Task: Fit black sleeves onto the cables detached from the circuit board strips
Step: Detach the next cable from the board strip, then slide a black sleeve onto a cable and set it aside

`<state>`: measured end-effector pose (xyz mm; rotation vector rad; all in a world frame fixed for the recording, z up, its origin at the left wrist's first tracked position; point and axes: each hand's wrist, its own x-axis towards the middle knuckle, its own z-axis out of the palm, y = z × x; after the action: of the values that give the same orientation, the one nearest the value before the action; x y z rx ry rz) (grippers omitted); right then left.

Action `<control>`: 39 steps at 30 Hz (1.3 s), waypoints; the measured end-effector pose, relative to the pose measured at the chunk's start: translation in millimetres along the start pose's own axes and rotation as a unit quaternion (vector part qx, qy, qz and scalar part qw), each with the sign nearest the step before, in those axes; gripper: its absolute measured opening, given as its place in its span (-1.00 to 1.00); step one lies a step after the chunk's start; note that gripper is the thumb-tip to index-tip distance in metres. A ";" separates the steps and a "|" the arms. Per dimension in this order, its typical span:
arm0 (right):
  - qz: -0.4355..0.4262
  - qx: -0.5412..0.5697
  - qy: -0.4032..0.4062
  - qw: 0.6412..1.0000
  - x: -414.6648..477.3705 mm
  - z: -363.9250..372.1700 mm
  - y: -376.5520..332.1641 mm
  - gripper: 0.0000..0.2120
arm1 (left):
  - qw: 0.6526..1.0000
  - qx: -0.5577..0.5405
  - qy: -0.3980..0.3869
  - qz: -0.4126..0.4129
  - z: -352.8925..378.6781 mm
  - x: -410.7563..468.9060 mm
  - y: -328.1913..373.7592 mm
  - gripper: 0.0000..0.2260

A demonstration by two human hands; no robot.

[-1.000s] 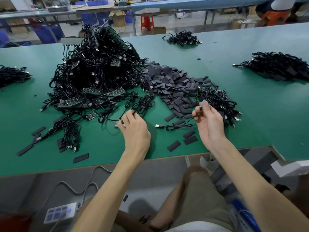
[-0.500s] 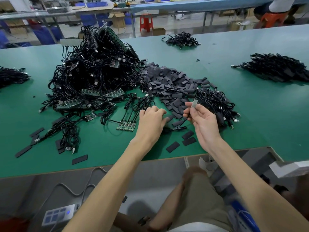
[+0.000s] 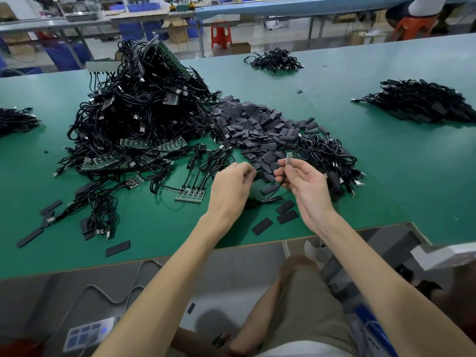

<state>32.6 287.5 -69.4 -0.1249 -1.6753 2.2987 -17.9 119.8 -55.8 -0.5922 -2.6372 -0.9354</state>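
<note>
One limp cable (image 3: 272, 196): my right hand (image 3: 306, 185) pinches it below the rigid plug (image 3: 289, 158); left hand (image 3: 231, 188) curled, contents unclear.

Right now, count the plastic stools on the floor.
2: a red stool at top centre, standing free; an orange stool at top right, under a seated person. More may be hidden.

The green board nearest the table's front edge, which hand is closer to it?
Left. The left hand is just right of the green board; the right hand, pinching a cable, is farther right.
</note>
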 end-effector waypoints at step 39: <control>-0.034 -0.137 -0.083 0.987 0.2 4.1 9.2 -0.89 | 0.991 -0.105 -0.072 0.050 0.6 -19.1 -1.9 -0.76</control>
<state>29.7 281.2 -76.7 0.0675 -2.0396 2.0686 -2.1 113.4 -64.6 -0.8634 -2.6228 -1.1895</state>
